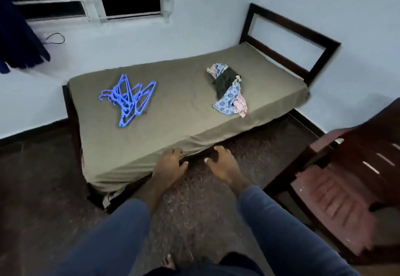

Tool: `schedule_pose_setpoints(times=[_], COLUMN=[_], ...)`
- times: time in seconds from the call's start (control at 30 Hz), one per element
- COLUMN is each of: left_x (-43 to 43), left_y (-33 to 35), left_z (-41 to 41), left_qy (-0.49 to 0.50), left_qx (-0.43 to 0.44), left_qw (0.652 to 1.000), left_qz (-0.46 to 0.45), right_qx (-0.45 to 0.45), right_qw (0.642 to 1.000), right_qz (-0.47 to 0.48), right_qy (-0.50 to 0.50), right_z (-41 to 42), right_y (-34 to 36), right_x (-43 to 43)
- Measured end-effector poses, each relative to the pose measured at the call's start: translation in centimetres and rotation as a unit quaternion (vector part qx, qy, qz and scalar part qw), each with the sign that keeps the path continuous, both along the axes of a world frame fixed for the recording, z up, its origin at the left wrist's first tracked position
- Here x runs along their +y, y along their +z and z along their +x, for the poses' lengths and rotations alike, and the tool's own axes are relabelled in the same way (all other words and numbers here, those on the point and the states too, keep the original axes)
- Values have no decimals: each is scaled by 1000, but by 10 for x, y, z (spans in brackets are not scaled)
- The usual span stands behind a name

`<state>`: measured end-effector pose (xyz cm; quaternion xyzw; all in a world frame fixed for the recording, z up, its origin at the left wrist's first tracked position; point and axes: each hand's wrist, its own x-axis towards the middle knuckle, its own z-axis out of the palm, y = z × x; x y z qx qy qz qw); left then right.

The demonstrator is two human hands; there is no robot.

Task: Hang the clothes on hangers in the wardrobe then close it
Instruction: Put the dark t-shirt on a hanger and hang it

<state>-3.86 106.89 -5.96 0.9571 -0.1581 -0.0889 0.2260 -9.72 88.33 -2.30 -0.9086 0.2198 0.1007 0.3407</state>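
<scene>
Two empty hands, the left hand (170, 165) and right hand (223, 165), hover with fingers loosely curled at the near edge of the bed (184, 124). On it, blue hangers (127, 98) lie left, and the crumpled clothes (229, 89) lie well apart to the right.

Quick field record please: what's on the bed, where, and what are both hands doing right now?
hangers: blue hangers, tangled heap, left part of the bed
clothes: crumpled clothes pile, right part of the bed, apart from the hangers
left hand: held out by the near bed edge, fingers loosely curled, holds nothing
right hand: beside it, also holds nothing
chair: dark red chair, on the person's right
wardrobe: not in view
progress: no garment on a hanger yet
</scene>
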Motion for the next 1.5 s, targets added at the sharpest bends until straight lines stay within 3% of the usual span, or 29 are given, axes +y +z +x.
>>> schedule_pose_setpoints(times=[0.47, 0.73, 1.3, 1.5], left_x=[-151, -253, -326, -352], left_y=[-15, -9, -43, -60], left_z=[219, 324, 501, 566], left_qy=[-43, -35, -10, -11], left_qx=[25, 35, 98, 134], left_qw=[998, 998, 988, 984], left_qz=[28, -25, -118, -113], right_qx=[-18, 0, 57, 68], right_qw=[996, 996, 994, 988], right_qz=[74, 73, 79, 119], right_qy=[-49, -48, -53, -70], right_z=[215, 319, 507, 571], right_y=[-27, -42, -53, -71], right_x=[-141, -237, -295, -320])
